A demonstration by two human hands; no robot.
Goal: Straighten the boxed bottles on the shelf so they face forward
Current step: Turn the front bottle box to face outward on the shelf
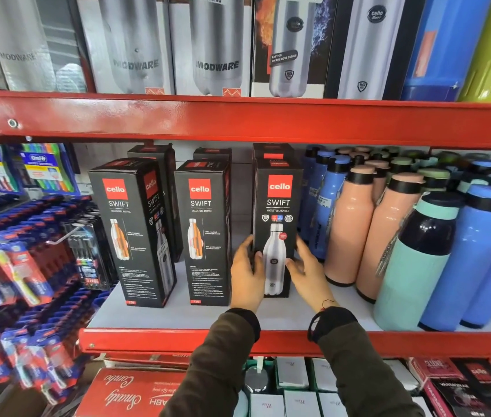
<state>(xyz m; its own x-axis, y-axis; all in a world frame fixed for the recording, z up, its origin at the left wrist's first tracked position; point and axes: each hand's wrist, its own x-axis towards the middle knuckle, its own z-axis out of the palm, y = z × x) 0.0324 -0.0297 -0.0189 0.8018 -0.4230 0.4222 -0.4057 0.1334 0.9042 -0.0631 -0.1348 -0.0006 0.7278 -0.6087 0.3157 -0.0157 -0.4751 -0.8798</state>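
Three tall black bottle boxes with a red logo square stand upright in a front row on the white shelf (178, 314), with more such boxes behind them. The right box (277, 206) faces squarely forward, showing a steel bottle picture, and is gripped low on both sides by two hands. The middle box (202, 230) faces forward with a text panel and an orange cutaway bottle picture, while the left box (131, 233) is turned at an angle, so two of its faces show.

Head view, close, facing shelf (238, 341) front.
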